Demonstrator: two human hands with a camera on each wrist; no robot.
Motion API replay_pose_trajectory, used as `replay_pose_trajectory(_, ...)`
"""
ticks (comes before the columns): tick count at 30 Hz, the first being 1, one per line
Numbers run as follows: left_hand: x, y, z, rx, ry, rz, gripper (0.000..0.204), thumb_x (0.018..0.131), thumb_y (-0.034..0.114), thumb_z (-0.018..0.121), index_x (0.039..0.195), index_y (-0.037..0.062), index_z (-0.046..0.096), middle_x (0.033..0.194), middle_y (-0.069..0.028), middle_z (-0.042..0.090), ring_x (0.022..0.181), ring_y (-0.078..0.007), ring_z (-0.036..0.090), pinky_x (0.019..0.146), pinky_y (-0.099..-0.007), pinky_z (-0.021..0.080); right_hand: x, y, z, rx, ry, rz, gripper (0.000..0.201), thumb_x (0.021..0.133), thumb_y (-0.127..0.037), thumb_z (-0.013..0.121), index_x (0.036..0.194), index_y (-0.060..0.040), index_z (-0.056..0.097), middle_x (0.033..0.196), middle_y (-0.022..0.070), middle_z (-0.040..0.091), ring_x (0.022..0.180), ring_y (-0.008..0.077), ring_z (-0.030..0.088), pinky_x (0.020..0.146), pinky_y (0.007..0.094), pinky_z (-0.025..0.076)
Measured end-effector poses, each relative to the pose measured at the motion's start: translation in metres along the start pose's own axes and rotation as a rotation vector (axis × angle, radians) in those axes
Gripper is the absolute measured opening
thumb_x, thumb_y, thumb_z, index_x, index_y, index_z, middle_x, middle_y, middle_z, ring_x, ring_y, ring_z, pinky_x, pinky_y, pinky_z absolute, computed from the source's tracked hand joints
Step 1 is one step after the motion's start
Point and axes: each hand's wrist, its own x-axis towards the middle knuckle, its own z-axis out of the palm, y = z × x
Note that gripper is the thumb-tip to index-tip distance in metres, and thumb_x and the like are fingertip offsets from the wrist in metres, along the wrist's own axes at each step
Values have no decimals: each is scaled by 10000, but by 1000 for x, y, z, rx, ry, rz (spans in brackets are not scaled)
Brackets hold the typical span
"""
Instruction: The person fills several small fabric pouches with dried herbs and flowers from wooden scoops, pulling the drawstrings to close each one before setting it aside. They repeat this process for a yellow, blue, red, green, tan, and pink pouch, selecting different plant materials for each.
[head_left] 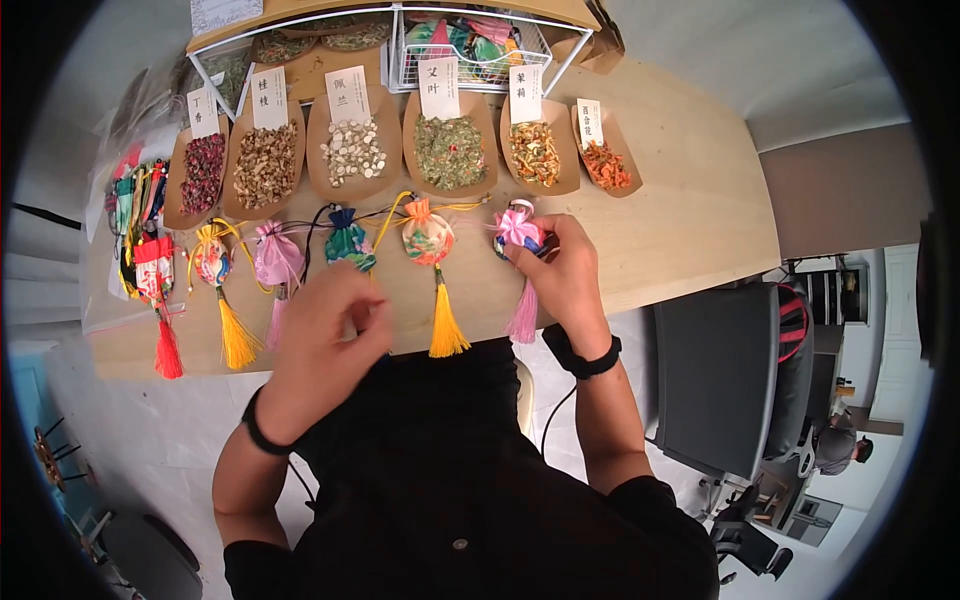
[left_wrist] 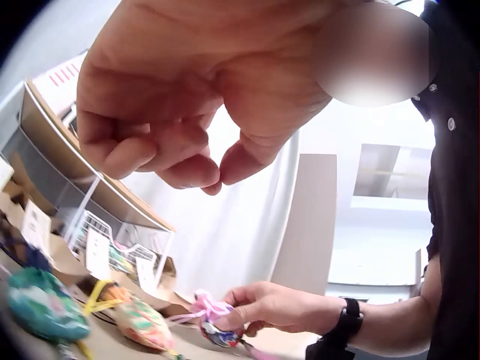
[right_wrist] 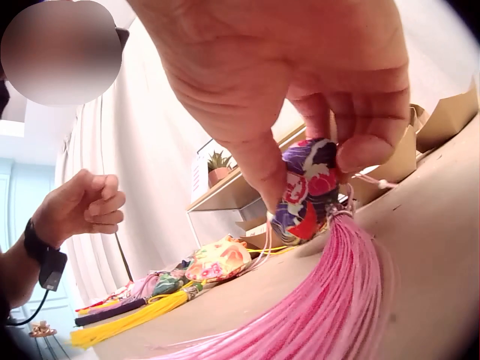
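Note:
My right hand [head_left: 568, 275] pinches a small pouch with a pink top and a patterned blue body [head_left: 520, 232] near the right end of the row. In the right wrist view, thumb and fingers grip its purple, red and white body [right_wrist: 306, 187], and a long pink tassel [right_wrist: 330, 289] hangs down from it. Raised in the air, my left hand [head_left: 332, 345] is over the table's front edge, below the teal pouch [head_left: 348, 240]. The left wrist view shows its fingers curled, thumb and fingertip touching, with nothing visible between them. Beside the gripped pouch lies an orange-and-cream pouch [head_left: 428, 240] with a yellow tassel.
Paper trays of dried herbs [head_left: 450, 185] with label cards stand behind the pouches. Farther back is a shelf [head_left: 330, 22] with a white wire basket [head_left: 475, 72]. More pouches lie left, including a red-and-white one [head_left: 154, 268]. A grey chair [head_left: 715, 380] stands right of the table.

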Motion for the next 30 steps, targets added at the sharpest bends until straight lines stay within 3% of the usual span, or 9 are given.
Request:
replay_pose_trajectory(2, 17, -4, 25, -150, -78, 15, 82, 960, 40, 678, 954, 29, 597, 820, -2, 514, 719, -61, 473, 611, -256, 387, -14, -9, -4, 105, 1, -77, 376, 800, -71, 873, 1101, -14, 655, 1052, 125, 671, 878, 232, 692, 738, 360, 574)
replay_pose_trajectory(5, 38, -10, 55, -293, -145, -3, 118, 996, 96, 669, 940, 26, 593, 781, 5, 510, 686, -56, 453, 584, -262, 376, -37, -16, -3, 280, 13, -259, 403, 797, 26, 839, 1135, -32, 629, 1138, 111, 662, 937, 209, 695, 773, 326, 589)
replay_pose_trajectory(8, 43, -7, 64, -171, -333, -34, 168, 1020, 142, 654, 931, 13, 595, 740, 35, 504, 645, -50, 424, 562, -257, 358, -52, -20, -5, 314, 66, -347, 382, 802, 27, 829, 1121, -38, 631, 1148, 117, 670, 960, 202, 693, 778, 318, 587)
replay_pose_trajectory(12, 37, -10, 66, -556, -500, -264, 203, 1034, 153, 598, 905, -4, 609, 728, 69, 489, 649, -15, 423, 550, -230, 325, -61, -21, -3, 286, 53, -390, 382, 803, 18, 825, 1122, -52, 628, 1173, 146, 683, 1025, 270, 703, 852, 357, 586)
replay_pose_trajectory(13, 35, -10, 66, -557, -475, -287, 200, 1026, 144, 592, 893, -3, 613, 723, 70, 489, 653, -14, 426, 552, -233, 325, -64, -22, 1, 307, 38, -366, 392, 798, 13, 828, 1131, -56, 634, 1176, 160, 687, 1054, 303, 702, 882, 375, 581)
replay_pose_trajectory(18, 22, -26, 63, -455, -269, -308, 236, 980, 156, 634, 809, 3, 578, 709, 73, 479, 671, -7, 415, 554, -260, 340, -58, -37, 2, 263, 31, -418, 368, 836, -15, 825, 1163, -33, 659, 1178, 166, 689, 1032, 273, 697, 859, 353, 578)
replay_pose_trajectory(23, 17, -20, 54, -111, -75, -121, 180, 865, 112, 697, 776, 9, 579, 625, -41, 539, 565, -99, 498, 540, -311, 399, -55, -38, -7, 469, 97, -299, 304, 886, -59, 816, 1160, 2, 698, 1194, 144, 693, 948, 187, 671, 832, 316, 565)
replay_pose_trajectory(28, 16, -9, 57, -17, -41, 78, 149, 839, 44, 671, 770, -7, 549, 626, -84, 518, 537, -142, 459, 518, -325, 379, -54, -62, -7, 336, 5, -421, 258, 921, -62, 794, 1161, 7, 729, 1126, 143, 710, 922, 192, 686, 778, 303, 568)
replay_pose_trajectory(30, 16, -14, 57, 21, -15, 101, 157, 832, 97, 710, 776, 17, 587, 639, -92, 573, 541, -207, 555, 522, -352, 424, -55, -61, -1, 278, -81, -409, 204, 935, -55, 781, 1127, 5, 745, 1096, 133, 721, 894, 186, 690, 750, 295, 567)
